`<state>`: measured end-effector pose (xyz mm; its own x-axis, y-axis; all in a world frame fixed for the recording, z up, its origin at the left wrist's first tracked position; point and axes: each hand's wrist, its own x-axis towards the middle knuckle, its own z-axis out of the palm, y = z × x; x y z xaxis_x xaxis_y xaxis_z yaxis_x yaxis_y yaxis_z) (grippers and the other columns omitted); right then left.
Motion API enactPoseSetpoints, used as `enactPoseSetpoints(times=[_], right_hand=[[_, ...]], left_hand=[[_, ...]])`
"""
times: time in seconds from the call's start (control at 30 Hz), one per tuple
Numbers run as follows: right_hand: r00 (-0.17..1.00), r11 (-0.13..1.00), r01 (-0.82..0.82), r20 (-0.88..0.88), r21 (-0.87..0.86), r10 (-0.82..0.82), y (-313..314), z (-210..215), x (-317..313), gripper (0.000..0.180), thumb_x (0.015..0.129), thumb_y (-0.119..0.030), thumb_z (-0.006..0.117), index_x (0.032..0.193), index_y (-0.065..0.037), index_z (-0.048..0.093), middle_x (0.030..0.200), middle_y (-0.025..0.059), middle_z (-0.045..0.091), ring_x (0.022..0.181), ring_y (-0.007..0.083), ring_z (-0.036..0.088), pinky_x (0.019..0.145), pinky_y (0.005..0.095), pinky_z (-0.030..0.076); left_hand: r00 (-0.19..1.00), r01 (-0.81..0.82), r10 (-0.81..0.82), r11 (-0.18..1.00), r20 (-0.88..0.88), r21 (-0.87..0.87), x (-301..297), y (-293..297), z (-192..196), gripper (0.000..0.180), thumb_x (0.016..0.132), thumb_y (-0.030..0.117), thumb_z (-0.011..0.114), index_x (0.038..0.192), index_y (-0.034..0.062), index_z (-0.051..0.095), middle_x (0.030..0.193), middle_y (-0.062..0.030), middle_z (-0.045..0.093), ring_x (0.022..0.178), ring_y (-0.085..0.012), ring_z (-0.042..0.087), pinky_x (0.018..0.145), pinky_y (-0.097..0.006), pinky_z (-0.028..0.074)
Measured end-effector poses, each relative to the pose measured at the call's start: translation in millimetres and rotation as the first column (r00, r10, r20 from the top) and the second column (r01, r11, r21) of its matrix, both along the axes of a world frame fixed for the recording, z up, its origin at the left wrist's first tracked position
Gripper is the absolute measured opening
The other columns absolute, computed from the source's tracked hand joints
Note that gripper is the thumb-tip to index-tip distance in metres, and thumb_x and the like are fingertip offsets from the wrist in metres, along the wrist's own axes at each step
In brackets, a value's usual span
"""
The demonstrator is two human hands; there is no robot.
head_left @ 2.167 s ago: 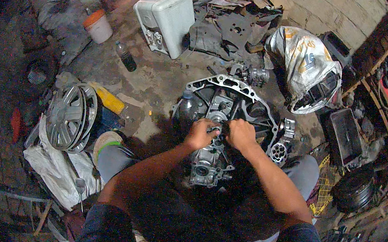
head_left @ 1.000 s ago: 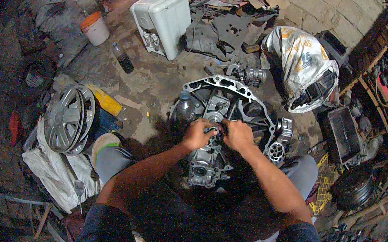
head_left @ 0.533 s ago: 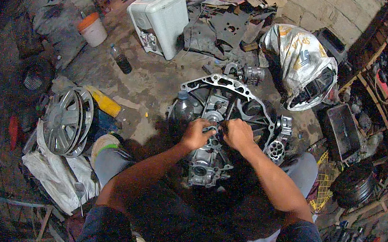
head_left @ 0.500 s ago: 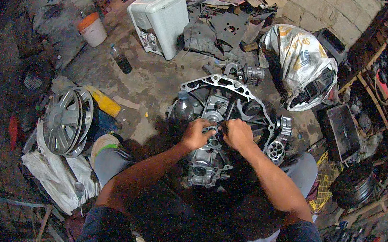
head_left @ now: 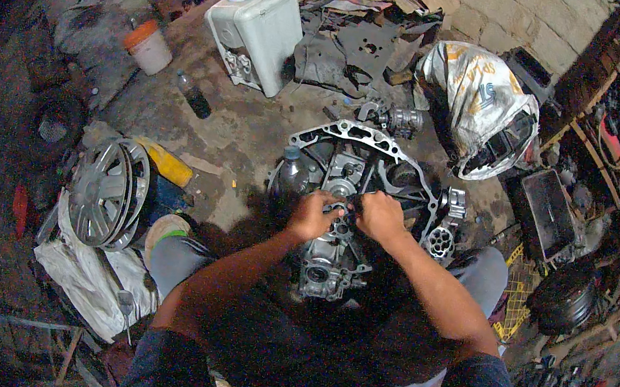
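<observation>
A large silver cast-metal housing [head_left: 348, 127], like a transmission case, lies on the floor between my legs. Along its middle runs a metal assembly [head_left: 325, 272] with round bores and bolt holes. Over this middle strip my left hand [head_left: 312, 215] is closed, thumb and fingers bent together at a small part too hidden to name. My right hand [head_left: 380, 217] is closed in a fist shape just across from it, fingertips turned in toward the same spot and mostly hidden. A clear plastic bottle [head_left: 294, 175] with dark contents stands at the housing's left side.
Loose metal gear parts [head_left: 402, 120] lie beyond the housing, and a round holed part [head_left: 441, 240] sits to its right. Wheel covers [head_left: 100, 189] are at left. Farther back stand a white plastic container [head_left: 255, 38], a bucket [head_left: 148, 49] and a white sack [head_left: 467, 89].
Both hands stay at the same spot on the assembly, with only very slight movement. The view has shifted a little.
</observation>
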<state>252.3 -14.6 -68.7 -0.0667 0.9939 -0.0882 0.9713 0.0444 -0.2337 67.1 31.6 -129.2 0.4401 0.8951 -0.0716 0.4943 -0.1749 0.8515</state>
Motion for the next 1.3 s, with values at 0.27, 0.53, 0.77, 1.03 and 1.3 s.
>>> enactPoseSetpoints(times=[0.27, 0.53, 0.77, 1.03, 1.3], right_hand=[[1.0, 1.0, -0.017, 0.0, -0.007, 0.017, 1.1, 4.5, -3.4, 0.028, 0.072, -0.024, 0.077, 0.088, -0.003, 0.071, 0.087, 0.0205, 0.07, 0.084, 0.0361, 0.07, 0.075, 0.0466, 0.058], [1.0, 0.995, -0.028, 0.014, 0.1, 0.027, -1.7, -0.8, -0.2, 0.022, 0.075, -0.023, 0.072, 0.084, -0.003, 0.07, 0.084, 0.0188, 0.07, 0.079, 0.0372, 0.07, 0.071, 0.0482, 0.058], [0.999, 0.991, -0.036, 0.007, 0.125, 0.036, -3.8, -4.9, -6.7, 0.019, 0.076, -0.018, 0.068, 0.084, -0.001, 0.07, 0.083, 0.0204, 0.07, 0.081, 0.0368, 0.071, 0.07, 0.0484, 0.058], [1.0, 0.996, -0.03, -0.005, 0.08, 0.031, -0.9, -2.6, -6.8, 0.024, 0.074, -0.023, 0.072, 0.086, -0.002, 0.07, 0.086, 0.0197, 0.07, 0.081, 0.0369, 0.071, 0.07, 0.0471, 0.058], [1.0, 0.998, 0.008, -0.025, 0.064, -0.006, -1.5, -11.7, -6.4, 0.024, 0.075, -0.023, 0.072, 0.087, -0.002, 0.07, 0.086, 0.0199, 0.069, 0.083, 0.0379, 0.07, 0.072, 0.0473, 0.058]], left_hand=[[1.0, 0.009, -0.009, 0.996, -0.011, 0.084, -4.6, 2.2, -7.0, 0.029, 0.082, 0.023, 0.076, 0.108, 0.0088, 0.073, 0.115, -0.0194, 0.066, 0.111, -0.0348, 0.061, 0.097, -0.041, 0.047], [0.999, 0.028, -0.027, 0.996, -0.022, 0.085, -0.6, -0.9, 0.8, 0.03, 0.081, 0.02, 0.076, 0.108, 0.007, 0.073, 0.117, -0.019, 0.066, 0.111, -0.0321, 0.062, 0.098, -0.04, 0.047], [1.0, -0.021, 0.02, 0.998, 0.02, 0.056, -4.9, 2.4, -20.5, 0.031, 0.082, 0.022, 0.077, 0.11, 0.0084, 0.073, 0.118, -0.0211, 0.065, 0.111, -0.0345, 0.062, 0.098, -0.041, 0.047], [0.999, -0.015, 0.012, 0.998, 0.047, 0.064, -3.3, 4.1, -19.8, 0.03, 0.082, 0.023, 0.077, 0.107, 0.0069, 0.073, 0.114, -0.0215, 0.066, 0.11, -0.035, 0.062, 0.096, -0.041, 0.048], [1.0, 0.007, -0.008, 0.997, 0.011, 0.075, -1.0, 1.5, -8.9, 0.03, 0.082, 0.022, 0.076, 0.107, 0.0065, 0.073, 0.115, -0.0237, 0.064, 0.109, -0.0366, 0.061, 0.096, -0.041, 0.047]])
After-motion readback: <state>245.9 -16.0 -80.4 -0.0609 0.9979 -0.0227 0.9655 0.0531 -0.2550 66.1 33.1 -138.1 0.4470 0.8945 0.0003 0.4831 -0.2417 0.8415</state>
